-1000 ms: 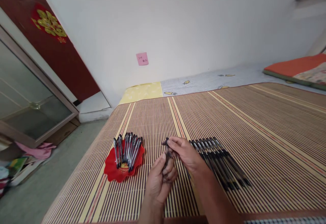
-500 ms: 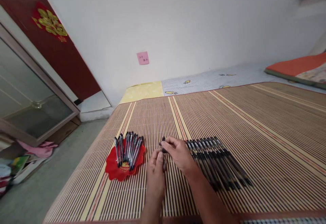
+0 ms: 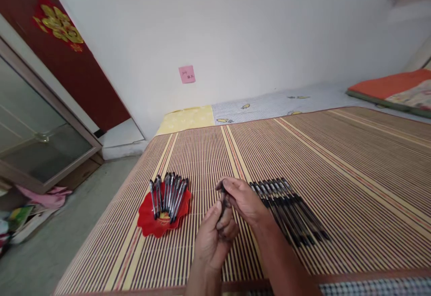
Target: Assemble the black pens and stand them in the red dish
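Since the earlier frame the left hand (image 3: 215,233) has come closer, fingers curled around a black pen (image 3: 222,201); the right hand (image 3: 242,199) pinches its top, near the mat's (image 3: 336,161) front edge. It seems a capping step; pressing straight comes next.

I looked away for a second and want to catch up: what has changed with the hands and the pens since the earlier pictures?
The left hand turned palm-up again and curled around the lower end of the dark pen; half a second ago it lay flatter with fingertips at the pen. The right hand keeps pinching the pen's top. The red flower-shaped dish of pens and the row of black pens on the striped bamboo mat stayed put.
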{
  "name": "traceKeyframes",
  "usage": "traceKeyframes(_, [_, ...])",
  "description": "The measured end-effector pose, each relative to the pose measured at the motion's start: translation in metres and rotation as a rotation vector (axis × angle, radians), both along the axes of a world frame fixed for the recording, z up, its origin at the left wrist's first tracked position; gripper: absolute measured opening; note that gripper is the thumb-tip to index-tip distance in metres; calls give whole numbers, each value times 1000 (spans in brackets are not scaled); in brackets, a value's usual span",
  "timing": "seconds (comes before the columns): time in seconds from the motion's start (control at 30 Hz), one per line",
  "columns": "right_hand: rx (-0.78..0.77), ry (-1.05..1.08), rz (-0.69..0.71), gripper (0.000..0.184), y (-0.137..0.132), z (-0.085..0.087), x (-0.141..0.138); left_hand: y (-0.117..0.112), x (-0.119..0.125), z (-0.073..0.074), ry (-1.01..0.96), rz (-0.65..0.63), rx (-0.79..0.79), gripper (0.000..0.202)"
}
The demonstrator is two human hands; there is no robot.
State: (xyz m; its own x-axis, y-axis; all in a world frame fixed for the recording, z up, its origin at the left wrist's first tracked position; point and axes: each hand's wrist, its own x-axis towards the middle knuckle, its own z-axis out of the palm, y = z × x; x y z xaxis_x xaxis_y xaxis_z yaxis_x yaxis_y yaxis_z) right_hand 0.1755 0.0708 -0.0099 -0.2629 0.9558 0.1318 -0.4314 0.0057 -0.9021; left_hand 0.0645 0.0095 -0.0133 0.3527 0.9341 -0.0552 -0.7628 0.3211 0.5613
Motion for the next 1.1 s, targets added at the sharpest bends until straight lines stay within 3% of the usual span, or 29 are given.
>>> traceKeyframes(0.2, [44, -49, -47, 38, -4, 3, -16, -3, -1, 4, 220, 225, 84, 30])
traceKeyframes(0.33, [106, -117, -111, 39, -8, 8, -22, -4, -2, 0, 561, 451, 126, 33])
traceKeyframes(0.47, [153, -147, -154, 37, -12, 11, -30, -4, -6, -5, 986, 690, 271, 28])
traceKeyframes(0.6, [169, -144, -220, 36, -16, 13, -37, -3, -6, -7, 1128, 797, 311, 21])
traceKeyframes(0.67, [114, -107, -195, 37, -16, 11, -38, -3, -4, -5, 1047, 764, 265, 22])
traceKeyframes(0.73, [10, -16, -106, 41, -14, 7, -36, -3, -2, -1, 821, 659, 184, 23])
traceKeyframes(0.83, [-76, 131, 24, 43, -10, -1, -30, -3, -3, 7, 374, 363, 65, 35])
traceKeyframes(0.93, [-45, 175, 92, 33, -8, -5, -24, -4, -9, 13, 121, 100, 3, 31])
traceKeyframes(1.0, [-18, 169, 109, 28, -8, -3, -22, -5, -11, 16, 67, 58, -9, 28])
traceKeyframes(1.1, [15, 132, 100, 28, -10, 1, -22, -5, -12, 15, 80, 103, 25, 29])
